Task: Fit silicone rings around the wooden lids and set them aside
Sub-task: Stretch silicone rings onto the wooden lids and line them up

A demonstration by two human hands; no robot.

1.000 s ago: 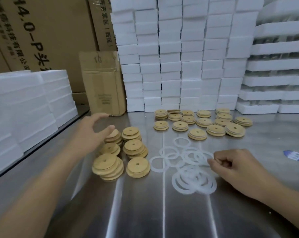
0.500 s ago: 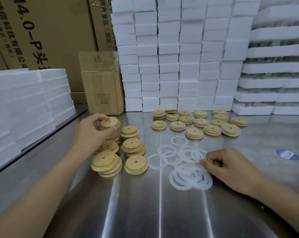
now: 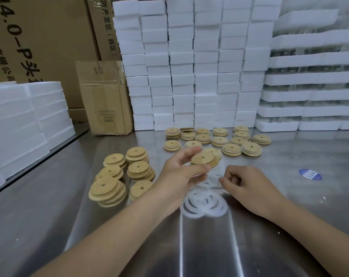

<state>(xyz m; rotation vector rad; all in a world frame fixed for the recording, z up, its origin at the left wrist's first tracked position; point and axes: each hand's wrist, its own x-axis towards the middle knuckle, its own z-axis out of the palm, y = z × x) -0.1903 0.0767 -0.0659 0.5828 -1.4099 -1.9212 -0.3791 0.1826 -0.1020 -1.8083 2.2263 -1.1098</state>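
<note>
Pinches one wooden lid (image 3: 204, 159) by its rim btwn thumb & fingertips of left hand (image 3: 179, 176), remaining fingers spread. Holds it clear of the surface (image 3: 209, 246), hole up, just above the loose rings (image 3: 204, 205). Curls right hand (image 3: 249, 185) just beside, thumb & forefinger seeming to pinch the edge of a ring (image 3: 214, 174); too blurred to be sure. Leaves bare lids (image 3: 107, 191) in leaning stacks to the left & ringed lids (image 3: 232, 141) in low stacks at the back, in front of foam blocks (image 3: 205, 76) & a cardboard box (image 3: 105, 100).

Risks, as judged:
- Could lift two rings at once, thin & overlapping in the heap.
- Could seat the ring only partway round the rim & have it roll or snap off, w/ both hands needed for the stretch & the lid gripped only at its edge.
- Could drop the lid onto the heap w/ so light a pinch.
- Could topple the nearest leaning stack w/ the left forearm, lying right against it.
</note>
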